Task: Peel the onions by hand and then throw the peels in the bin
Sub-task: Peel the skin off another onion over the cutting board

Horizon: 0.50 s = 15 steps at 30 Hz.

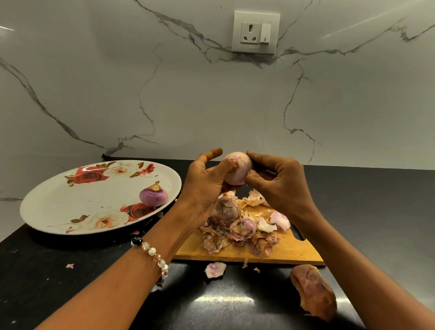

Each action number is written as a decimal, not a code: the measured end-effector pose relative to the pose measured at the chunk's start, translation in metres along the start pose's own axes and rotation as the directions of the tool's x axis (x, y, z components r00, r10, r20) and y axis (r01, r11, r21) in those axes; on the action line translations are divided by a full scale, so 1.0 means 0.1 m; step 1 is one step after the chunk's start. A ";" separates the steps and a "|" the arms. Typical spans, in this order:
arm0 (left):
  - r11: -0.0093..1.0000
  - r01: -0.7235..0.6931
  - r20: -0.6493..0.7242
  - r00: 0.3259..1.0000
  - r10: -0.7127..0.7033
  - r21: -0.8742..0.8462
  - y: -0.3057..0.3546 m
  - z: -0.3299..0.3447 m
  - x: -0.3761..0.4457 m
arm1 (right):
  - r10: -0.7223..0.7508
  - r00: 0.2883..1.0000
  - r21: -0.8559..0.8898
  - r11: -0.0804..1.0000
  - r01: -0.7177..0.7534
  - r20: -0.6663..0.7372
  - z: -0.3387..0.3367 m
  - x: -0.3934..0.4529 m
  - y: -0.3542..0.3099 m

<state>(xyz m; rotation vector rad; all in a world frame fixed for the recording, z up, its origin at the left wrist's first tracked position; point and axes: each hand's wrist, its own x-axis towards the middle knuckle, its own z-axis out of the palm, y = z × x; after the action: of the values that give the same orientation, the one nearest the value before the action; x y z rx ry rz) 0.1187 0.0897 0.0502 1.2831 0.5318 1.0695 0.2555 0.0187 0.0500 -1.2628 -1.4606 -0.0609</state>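
Aloft, onion point(237, 169) between left hand point(204, 184) and right hand point(280, 183); both apparently gripping it.

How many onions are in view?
3: one held in both hands, one peeled on the floral plate, one unpeeled on the cutting board among peels, which may hide more.

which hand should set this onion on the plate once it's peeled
Left, probably. The left hand already grips the onion, and the floral plate lies on its side. The right hand only pinches at the skin, farther from the plate.
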 end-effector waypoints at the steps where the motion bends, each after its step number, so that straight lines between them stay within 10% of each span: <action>1: 1.000 -0.002 0.000 1.000 0.002 0.000 0.00 0.00 0.00 | 0.000 1.000 -0.003 1.000 0.000 0.000 0.00 0.00 0.00; 15: 0.999 0.005 -0.029 1.000 -0.006 -0.043 -0.03 -0.03 0.06 | 0.105 0.994 0.165 0.980 -0.109 0.033 -0.02 0.03 0.03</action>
<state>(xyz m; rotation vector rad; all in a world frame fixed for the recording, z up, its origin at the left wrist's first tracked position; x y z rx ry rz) 0.1196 0.0965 0.0484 1.2290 0.5313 1.0913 0.2597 0.0206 0.0515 -1.2062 -1.3851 0.1462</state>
